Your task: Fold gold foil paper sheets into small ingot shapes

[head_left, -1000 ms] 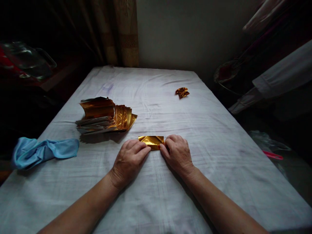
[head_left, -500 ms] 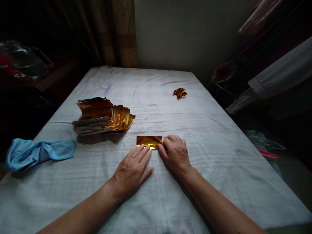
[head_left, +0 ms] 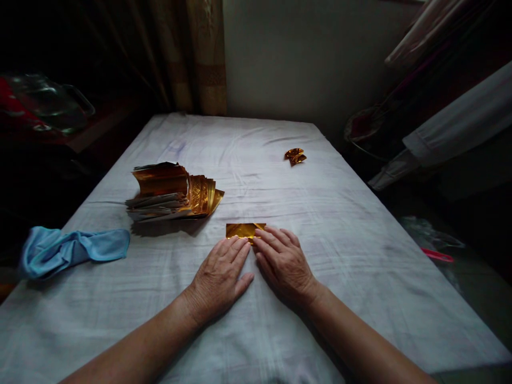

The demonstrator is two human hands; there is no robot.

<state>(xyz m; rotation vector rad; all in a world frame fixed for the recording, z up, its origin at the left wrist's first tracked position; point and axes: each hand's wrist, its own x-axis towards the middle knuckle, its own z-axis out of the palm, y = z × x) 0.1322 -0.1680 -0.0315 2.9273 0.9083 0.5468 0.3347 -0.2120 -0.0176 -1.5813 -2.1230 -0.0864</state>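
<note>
Gold foil strip (head_left: 240,230) lies flat on the white-covered table (head_left: 344,250), just below frame centre. Left hand (head_left: 221,273) is palm down, fingertips on strip's near edge, grip flat and spread loose. Right hand (head_left: 286,262) covers strip's right end, fingers stretched out, grip also flat. Stack of gold foil sheets (head_left: 162,184) sits left of centre; small folded foil piece (head_left: 296,156) upper right of centre; blue cloth (head_left: 76,252) crumpled at left.
</note>
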